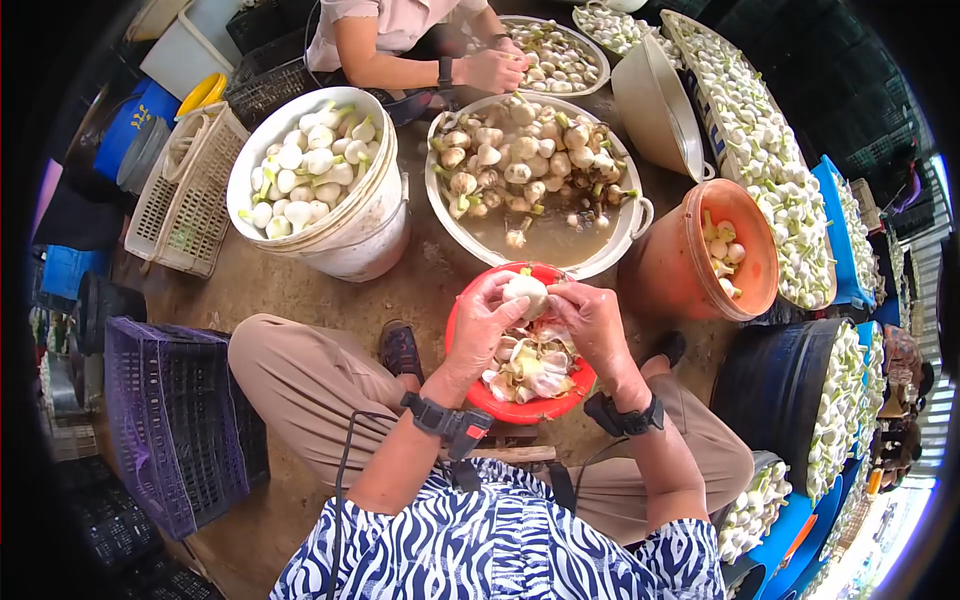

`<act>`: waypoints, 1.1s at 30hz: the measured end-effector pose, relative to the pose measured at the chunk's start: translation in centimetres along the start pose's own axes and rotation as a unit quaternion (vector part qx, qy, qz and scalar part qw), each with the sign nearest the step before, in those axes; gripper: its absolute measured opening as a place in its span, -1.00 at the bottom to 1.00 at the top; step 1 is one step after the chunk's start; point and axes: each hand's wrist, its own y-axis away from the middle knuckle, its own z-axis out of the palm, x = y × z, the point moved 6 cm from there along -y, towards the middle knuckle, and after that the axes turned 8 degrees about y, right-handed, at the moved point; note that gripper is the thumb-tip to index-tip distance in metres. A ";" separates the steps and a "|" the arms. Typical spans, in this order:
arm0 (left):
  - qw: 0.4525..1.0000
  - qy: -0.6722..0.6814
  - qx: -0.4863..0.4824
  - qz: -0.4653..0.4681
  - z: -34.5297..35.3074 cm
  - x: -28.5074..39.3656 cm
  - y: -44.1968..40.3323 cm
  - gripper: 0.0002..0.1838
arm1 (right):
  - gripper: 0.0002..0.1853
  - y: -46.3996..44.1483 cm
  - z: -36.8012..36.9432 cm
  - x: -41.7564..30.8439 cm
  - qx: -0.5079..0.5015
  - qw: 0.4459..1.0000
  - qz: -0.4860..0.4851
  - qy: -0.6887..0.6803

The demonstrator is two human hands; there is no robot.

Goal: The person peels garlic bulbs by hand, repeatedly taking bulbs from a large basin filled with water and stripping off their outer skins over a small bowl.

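Observation:
A whitish garlic bulb [526, 291] is in my left hand [484, 328], thumb and fingers closed around it. At the bulb's right side, my right hand [596, 322] pinches with its fingertips against it; whether a strip of skin is between them is too small to tell. Directly beneath both hands sits a red basin [516, 411] holding a heap of loose garlic skins [530, 372]. Just beyond it, a large white basin [447, 222] contains unpeeled-looking garlic bulbs [520, 150] in murky water.
To the left stands a white bucket [345, 235] full of cleaned bulbs. An orange bucket [665, 265] with a few bulbs is at right. Across from me a person's hands [495, 68] work over another basin [600, 75]. Purple-netted crates [175, 420] and garlic-filled tubs [780, 400] flank me.

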 end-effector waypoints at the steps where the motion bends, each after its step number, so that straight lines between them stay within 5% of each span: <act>1: 1.000 -0.001 0.001 0.000 -0.1 0.0 0.1 -0.56 | -0.86 -0.1 0.3 0.1 -0.014 1.000 0.017 -0.015; 10: 0.965 -0.235 0.040 0.106 -0.4 0.9 0.4 -0.63 | -0.85 -0.6 1.3 -0.6 0.029 0.976 -0.087 0.197; 16: 0.982 -0.177 -0.014 0.067 -0.4 2.0 0.3 -0.61 | -0.89 -0.6 0.8 -0.4 0.068 0.982 -0.034 0.176; 19: 0.997 -0.020 -0.070 0.000 -0.2 1.9 0.7 -0.60 | -0.90 -1.7 -0.8 2.9 0.103 0.978 0.048 0.178; 21: 0.979 0.153 -0.114 -0.066 0.2 1.4 1.3 -0.56 | -0.89 -1.6 -1.7 6.5 0.067 0.967 0.078 0.233; 23: 0.977 0.177 -0.088 -0.082 -0.4 1.4 0.8 -0.48 | -0.80 -0.2 1.4 10.4 -0.150 0.892 0.041 0.423; 25: 0.945 0.285 -0.125 -0.103 -0.9 0.8 0.7 -0.39 | -0.74 0.3 1.0 8.7 -0.200 0.893 0.099 0.391; 27: 0.963 0.238 -0.085 -0.091 -1.1 0.1 0.7 -0.30 | -0.80 0.1 -1.5 0.7 0.033 0.979 -0.075 0.185; 29: 0.985 0.128 -0.076 -0.088 -1.4 -0.9 0.3 -0.29 | -0.78 -0.1 -0.4 -1.1 0.032 0.978 -0.143 0.151; 31: 0.984 0.128 -0.078 -0.096 -0.8 -0.7 0.3 -0.29 | -0.81 -0.6 1.3 -0.8 -0.049 0.978 -0.143 0.143; 33: 0.983 0.133 -0.086 -0.097 -0.9 -0.6 0.2 -0.33 | -0.87 -0.6 1.6 -1.3 -0.019 0.978 -0.168 0.119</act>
